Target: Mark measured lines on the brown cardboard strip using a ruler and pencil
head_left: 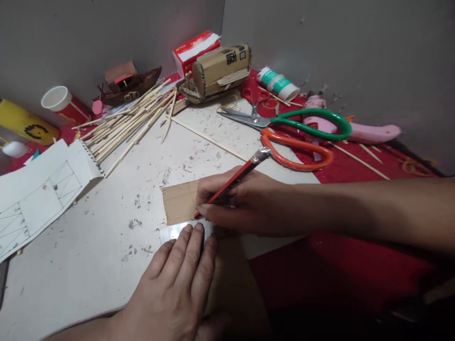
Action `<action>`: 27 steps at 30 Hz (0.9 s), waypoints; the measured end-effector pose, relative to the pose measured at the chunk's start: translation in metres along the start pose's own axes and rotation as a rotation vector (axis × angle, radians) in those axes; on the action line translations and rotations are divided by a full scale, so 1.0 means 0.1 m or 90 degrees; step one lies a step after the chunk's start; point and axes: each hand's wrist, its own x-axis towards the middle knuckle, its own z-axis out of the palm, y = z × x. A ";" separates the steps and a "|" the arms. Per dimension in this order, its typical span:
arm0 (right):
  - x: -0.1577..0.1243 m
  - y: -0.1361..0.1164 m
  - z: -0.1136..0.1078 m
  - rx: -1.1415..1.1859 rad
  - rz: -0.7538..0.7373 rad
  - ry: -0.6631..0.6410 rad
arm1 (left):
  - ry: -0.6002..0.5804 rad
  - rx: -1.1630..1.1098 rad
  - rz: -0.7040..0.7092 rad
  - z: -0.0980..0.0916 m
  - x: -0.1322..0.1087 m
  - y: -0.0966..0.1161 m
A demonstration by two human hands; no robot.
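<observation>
My right hand (pixel 234 203) grips a red and black pencil (pixel 236 177), its tip down at the lower edge of a piece of brown cardboard (pixel 179 203). Part of that cardboard is hidden under the hand. With fingers stretched out flat, my left hand (pixel 177 279) presses on a clear ruler (pixel 170 233) that lies along the cardboard's near edge. Below the ruler, a darker brown sheet (pixel 234 284) extends toward me, partly in shadow.
Wooden sticks (pixel 131 125) lie behind, near a cardboard boat model (pixel 223 71) and a smaller brown boat (pixel 128 87). Scissors (pixel 302 130) and a pink glue gun (pixel 369 132) are at the right. A paper with line drawings (pixel 46 199) lies left on the white board (pixel 88 251).
</observation>
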 end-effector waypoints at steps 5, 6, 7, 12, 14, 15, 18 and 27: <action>-0.03 -0.02 -0.03 -0.007 0.020 0.009 | 0.000 0.000 -0.002 0.00 0.00 -0.01; -0.04 -0.02 -0.04 -0.008 0.018 0.010 | -0.004 0.000 -0.004 -0.01 0.01 -0.02; -0.04 -0.02 -0.05 -0.009 0.015 0.008 | -0.008 0.000 -0.007 -0.01 0.01 -0.02; -0.06 0.00 -0.07 -0.025 -0.009 0.001 | -0.009 -0.002 -0.002 -0.01 0.01 -0.02; -0.07 -0.01 -0.08 -0.029 -0.007 0.007 | -0.009 -0.005 -0.003 -0.01 0.01 -0.01; -0.07 -0.01 -0.08 -0.030 -0.003 0.008 | -0.009 -0.006 -0.003 0.00 0.00 -0.01; -0.08 -0.02 -0.09 -0.039 0.011 0.014 | 0.001 -0.003 0.001 0.01 0.00 -0.03; -0.14 -0.04 -0.15 -0.069 0.019 0.038 | 0.017 0.002 0.004 0.02 0.01 -0.04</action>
